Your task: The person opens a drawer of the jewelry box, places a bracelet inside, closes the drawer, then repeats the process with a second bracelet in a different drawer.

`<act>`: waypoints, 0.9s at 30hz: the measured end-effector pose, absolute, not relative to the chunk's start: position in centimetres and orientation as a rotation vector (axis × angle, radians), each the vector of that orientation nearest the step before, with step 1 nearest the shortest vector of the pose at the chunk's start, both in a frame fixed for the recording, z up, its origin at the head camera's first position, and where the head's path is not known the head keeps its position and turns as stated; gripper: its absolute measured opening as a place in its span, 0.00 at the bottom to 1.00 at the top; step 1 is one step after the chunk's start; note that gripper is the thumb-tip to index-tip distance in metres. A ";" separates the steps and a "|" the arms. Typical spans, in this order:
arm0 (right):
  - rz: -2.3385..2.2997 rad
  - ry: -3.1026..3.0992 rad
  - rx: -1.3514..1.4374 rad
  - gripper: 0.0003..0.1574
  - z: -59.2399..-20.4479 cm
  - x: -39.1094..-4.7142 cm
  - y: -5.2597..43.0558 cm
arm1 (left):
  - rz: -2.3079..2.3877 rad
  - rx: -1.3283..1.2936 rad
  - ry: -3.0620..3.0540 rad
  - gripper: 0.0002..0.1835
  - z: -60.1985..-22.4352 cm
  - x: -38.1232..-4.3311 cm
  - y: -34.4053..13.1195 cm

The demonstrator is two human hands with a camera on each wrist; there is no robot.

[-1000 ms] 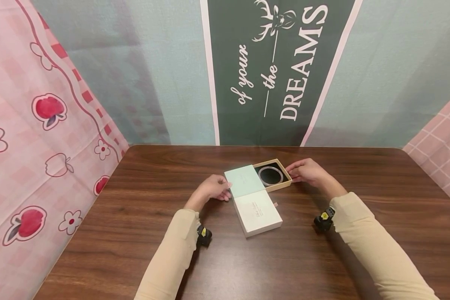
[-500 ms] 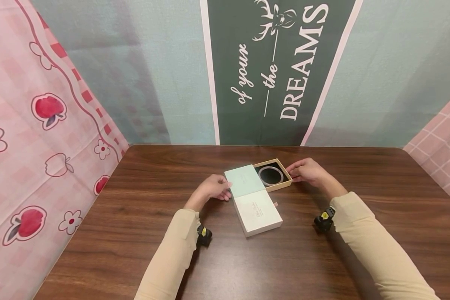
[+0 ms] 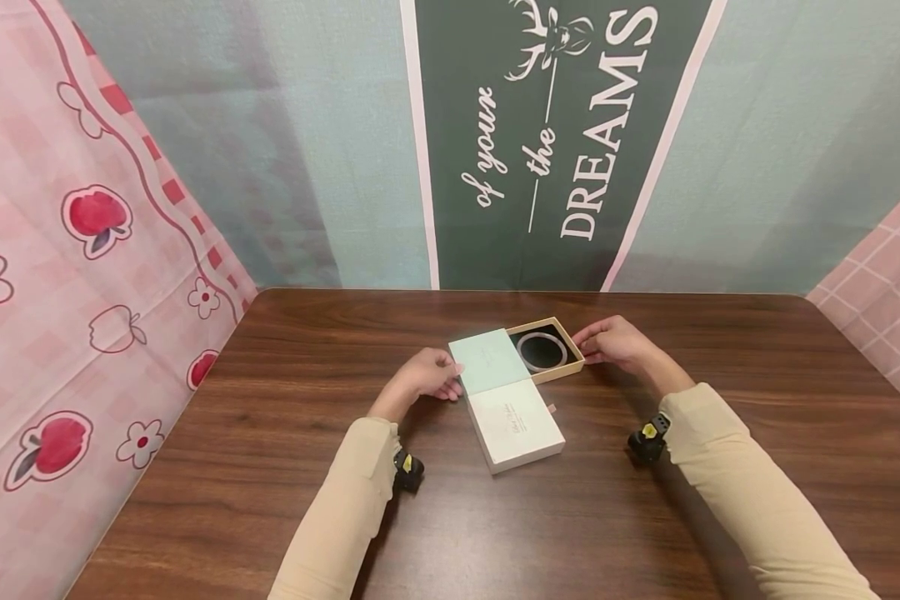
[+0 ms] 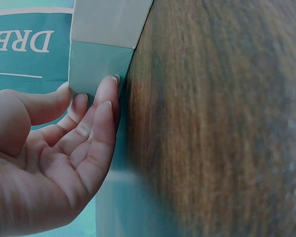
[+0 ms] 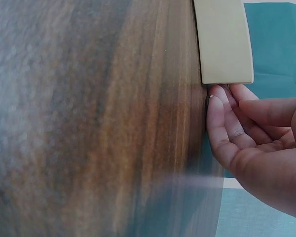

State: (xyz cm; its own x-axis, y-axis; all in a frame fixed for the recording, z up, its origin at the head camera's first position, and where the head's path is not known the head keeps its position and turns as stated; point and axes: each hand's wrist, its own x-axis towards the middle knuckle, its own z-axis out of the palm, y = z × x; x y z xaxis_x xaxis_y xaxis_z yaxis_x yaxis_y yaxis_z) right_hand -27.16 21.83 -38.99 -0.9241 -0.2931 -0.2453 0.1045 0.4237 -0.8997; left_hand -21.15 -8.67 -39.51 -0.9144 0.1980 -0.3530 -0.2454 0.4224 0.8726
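Note:
A two-tone drawer box, mint (image 3: 487, 362) at its far part and white (image 3: 516, 423) at its near part, lies on the table. From the mint part a cream-edged drawer (image 3: 557, 373) sticks out to the right. On the drawer's black lining lies a pale round bangle (image 3: 521, 357). My left hand (image 3: 429, 375) grips the mint part's left end, thumb at the upper edge and fingers against the side (image 4: 101, 59). At the drawer's outer end (image 5: 226, 47), my right hand (image 3: 615, 343) has thumb and fingertips drawn together in a pinch; what lies between them is hidden.
A small pink ribbon tab (image 3: 552, 409) pokes out of the white part's right side. The brown wooden table (image 3: 307, 333) reaches back to a hanging cloth (image 3: 360, 167) with printed words. Pink patterned cloth (image 3: 120, 333) borders the left side.

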 end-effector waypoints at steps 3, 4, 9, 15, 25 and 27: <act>-1.497 2.321 -0.157 0.15 -39.0 -27.1 21.8 | 1.503 -0.030 2.279 0.10 -39.5 -21.1 -8.7; -1.495 2.322 -0.156 0.15 -39.0 -27.1 21.8 | 1.508 -0.029 2.277 0.10 -39.5 -21.1 -8.7; -1.477 2.328 -0.178 0.15 -38.9 -27.1 21.7 | 1.511 -0.032 2.268 0.10 -39.5 -21.1 -8.7; -1.434 2.330 -0.217 0.14 -38.8 -27.1 21.3 | 1.500 -0.033 2.264 0.10 -39.5 -21.2 -8.7; -1.387 2.330 -0.232 0.15 -38.7 -27.1 21.3 | 1.515 -0.028 2.260 0.10 -39.5 -21.2 -8.8; -1.379 2.328 -0.240 0.15 -38.8 -27.1 21.3 | 1.516 -0.027 2.256 0.10 -39.6 -21.2 -8.8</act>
